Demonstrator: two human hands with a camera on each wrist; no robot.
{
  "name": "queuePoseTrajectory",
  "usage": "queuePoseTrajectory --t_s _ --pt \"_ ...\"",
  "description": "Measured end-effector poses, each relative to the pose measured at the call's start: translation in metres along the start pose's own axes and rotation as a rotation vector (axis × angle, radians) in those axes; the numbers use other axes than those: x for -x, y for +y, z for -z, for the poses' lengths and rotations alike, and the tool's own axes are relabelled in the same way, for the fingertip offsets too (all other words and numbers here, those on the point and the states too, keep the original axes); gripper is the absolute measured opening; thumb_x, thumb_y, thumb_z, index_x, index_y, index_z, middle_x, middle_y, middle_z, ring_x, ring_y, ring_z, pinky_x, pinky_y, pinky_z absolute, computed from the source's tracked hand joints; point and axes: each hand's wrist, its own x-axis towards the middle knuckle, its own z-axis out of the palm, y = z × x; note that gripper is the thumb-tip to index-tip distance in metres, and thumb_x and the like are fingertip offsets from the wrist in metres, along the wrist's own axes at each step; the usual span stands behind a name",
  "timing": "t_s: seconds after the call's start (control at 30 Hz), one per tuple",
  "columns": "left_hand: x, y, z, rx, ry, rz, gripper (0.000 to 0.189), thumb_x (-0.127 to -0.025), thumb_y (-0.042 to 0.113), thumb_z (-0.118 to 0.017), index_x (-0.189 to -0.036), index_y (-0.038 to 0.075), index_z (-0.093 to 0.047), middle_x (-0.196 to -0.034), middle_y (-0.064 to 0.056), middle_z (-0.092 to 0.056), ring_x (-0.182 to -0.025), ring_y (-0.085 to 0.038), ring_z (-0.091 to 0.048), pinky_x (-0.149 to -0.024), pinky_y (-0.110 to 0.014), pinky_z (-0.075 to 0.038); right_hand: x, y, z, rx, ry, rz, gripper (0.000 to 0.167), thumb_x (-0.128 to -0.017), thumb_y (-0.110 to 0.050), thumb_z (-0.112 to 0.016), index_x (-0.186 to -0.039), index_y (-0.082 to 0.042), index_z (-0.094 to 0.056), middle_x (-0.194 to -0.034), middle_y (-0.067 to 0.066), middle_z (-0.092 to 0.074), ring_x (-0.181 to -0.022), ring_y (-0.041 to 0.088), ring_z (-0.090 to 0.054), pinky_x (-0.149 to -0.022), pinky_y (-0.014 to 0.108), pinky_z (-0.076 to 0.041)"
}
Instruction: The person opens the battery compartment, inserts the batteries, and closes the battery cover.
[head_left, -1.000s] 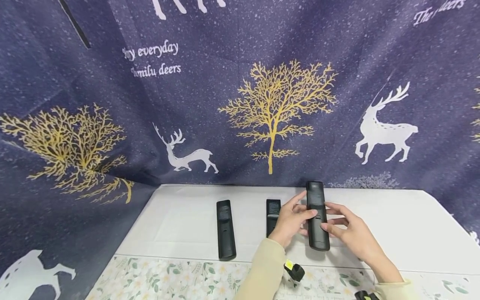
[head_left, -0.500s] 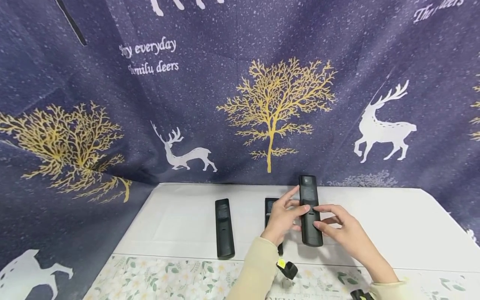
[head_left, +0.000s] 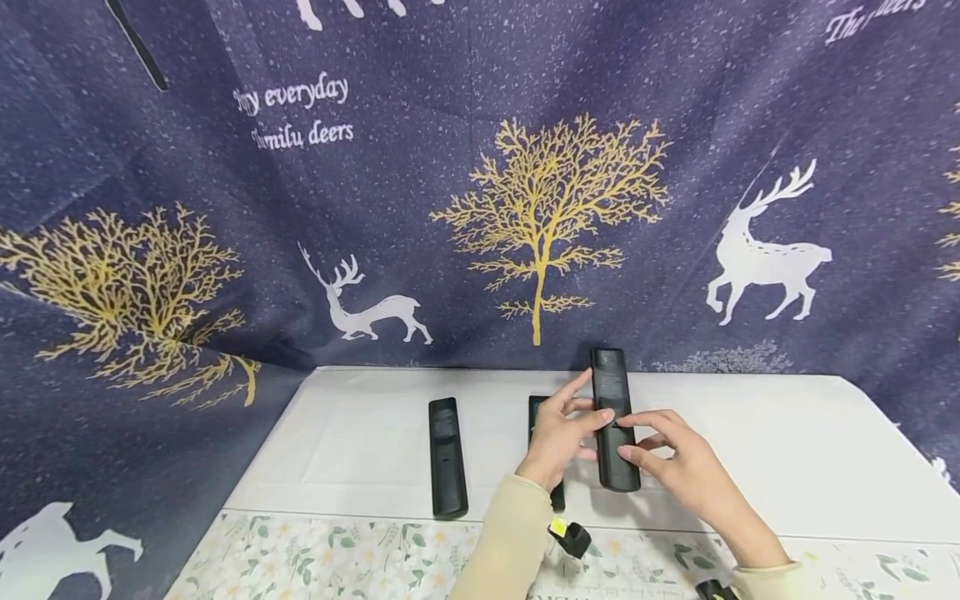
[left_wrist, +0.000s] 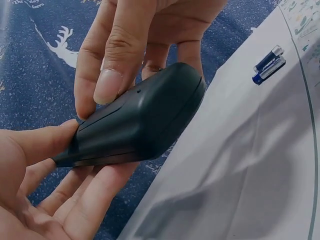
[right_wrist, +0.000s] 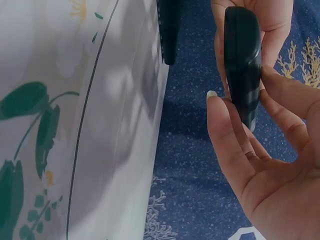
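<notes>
Black remote held up over bench, left grip clasping its left side, right grip pinching the right by the cover notch; likely risk: twisting loose or cover flying off if right pushes harder than left braces.

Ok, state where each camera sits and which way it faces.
Head: on the person's head, facing forward, down at table and backdrop; left hand, right hand, sleeves show.
Left wrist: on that wrist, facing the held remote; both hands show.
Right wrist: on its wrist, facing that remote; both hands show.
Both wrist views share the remote.
</notes>
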Motion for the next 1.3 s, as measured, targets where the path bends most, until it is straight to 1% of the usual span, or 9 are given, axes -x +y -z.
queuePoseTrajectory --t_s 0.23,0.47,0.6,0.77,0.83,1.03,1.13,1.2,1.3 --pt "0.001 0.0 -0.0001 0.005 0.001 -0.002 0.066 -0.094 0.007 -0.083 -0.151 0.033 -0.062 -0.113 -0.004 -0.072 -0.085 -0.026 -0.074 -0.063 -0.045 -0.065 -0.0017 0.0007 -0.0023 0.023 -0.004 0.002 0.034 -0.089 0.0 -0.084 -0.121 -0.006 -0.072 -0.12 0.017 -0.064 -0.091 0.027 -0.072 -0.065 0.029 -0.06" --pt "0.0025 0.0009 0.0012 0.014 0.004 0.003 0.066 -0.094 0.008 -0.083 -0.15 0.035 -0.063 -0.114 -0.005 -0.072 -0.087 -0.026 -0.075 -0.064 -0.046 -0.065 -0.0012 -0.0032 -0.0035 0.003 -0.03 -0.037 0.032 -0.091 0.001 -0.081 -0.12 -0.005 -0.069 -0.12 0.02 -0.061 -0.093 0.029 -0.071 -0.064 0.03 -0.06" --pt "0.0041 0.0023 -0.0004 0.023 0.015 0.007 0.066 -0.093 0.007 -0.083 -0.149 0.035 -0.063 -0.113 -0.005 -0.071 -0.086 -0.027 -0.075 -0.064 -0.046 -0.065 -0.0003 -0.0041 -0.0033 -0.011 -0.034 -0.055 0.032 -0.092 0.001 -0.08 -0.12 -0.005 -0.067 -0.12 0.021 -0.059 -0.094 0.03 -0.07 -0.064 0.031 -0.06" --pt "0.0044 0.0027 -0.0027 0.043 0.025 0.006 0.066 -0.093 0.005 -0.083 -0.148 0.036 -0.064 -0.112 -0.005 -0.071 -0.084 -0.028 -0.075 -0.063 -0.047 -0.065 -0.0001 -0.004 -0.0021 -0.035 -0.042 -0.064 0.033 -0.093 0.001 -0.079 -0.122 -0.005 -0.065 -0.123 0.023 -0.057 -0.095 0.03 -0.07 -0.064 0.032 -0.06" --pt "0.0041 0.0024 -0.0025 0.043 0.025 0.006 0.066 -0.093 0.004 -0.083 -0.149 0.035 -0.064 -0.112 -0.005 -0.071 -0.084 -0.028 -0.076 -0.063 -0.047 -0.065 -0.0004 -0.0039 -0.0017 -0.031 -0.045 -0.066 0.033 -0.094 0.0 -0.079 -0.123 -0.005 -0.064 -0.126 0.024 -0.057 -0.097 0.03 -0.069 -0.066 0.032 -0.059" --pt "0.0034 0.0026 -0.002 0.042 0.013 0.009 0.066 -0.093 0.006 -0.083 -0.149 0.035 -0.063 -0.113 -0.004 -0.071 -0.086 -0.028 -0.076 -0.064 -0.048 -0.065 -0.0015 -0.0027 0.0 0.016 -0.026 -0.055 0.033 -0.091 -0.004 -0.083 -0.12 -0.007 -0.069 -0.124 0.019 -0.058 -0.102 0.03 -0.067 -0.075 0.033 -0.06" --pt "0.0034 0.002 -0.0022 0.044 0.009 0.012 0.066 -0.093 0.006 -0.083 -0.148 0.037 -0.064 -0.112 -0.004 -0.071 -0.086 -0.028 -0.075 -0.064 -0.048 -0.065 -0.0014 -0.0027 0.0015 0.035 -0.008 -0.049 0.033 -0.088 -0.005 -0.086 -0.118 -0.008 -0.073 -0.121 0.016 -0.059 -0.1 0.027 -0.064 -0.075 0.032 -0.06" --pt "0.0033 0.0013 -0.0023 0.042 0.01 0.013 0.065 -0.093 0.007 -0.084 -0.147 0.037 -0.064 -0.112 -0.004 -0.071 -0.086 -0.028 -0.075 -0.064 -0.047 -0.065 -0.0013 -0.0028 0.0024 0.036 -0.005 -0.05 0.033 -0.087 -0.006 -0.087 -0.117 -0.009 -0.074 -0.12 0.014 -0.059 -0.097 0.024 -0.062 -0.074 0.03 -0.059" --pt "0.0028 0.0009 -0.0018 0.031 0.008 0.011 0.066 -0.093 0.007 -0.084 -0.148 0.037 -0.064 -0.113 -0.003 -0.072 -0.087 -0.028 -0.076 -0.064 -0.046 -0.065 -0.0012 -0.0041 0.0034 0.026 -0.006 -0.047 0.034 -0.088 -0.005 -0.087 -0.118 -0.009 -0.073 -0.117 0.01 -0.061 -0.094 0.02 -0.062 -0.074 0.03 -0.06"
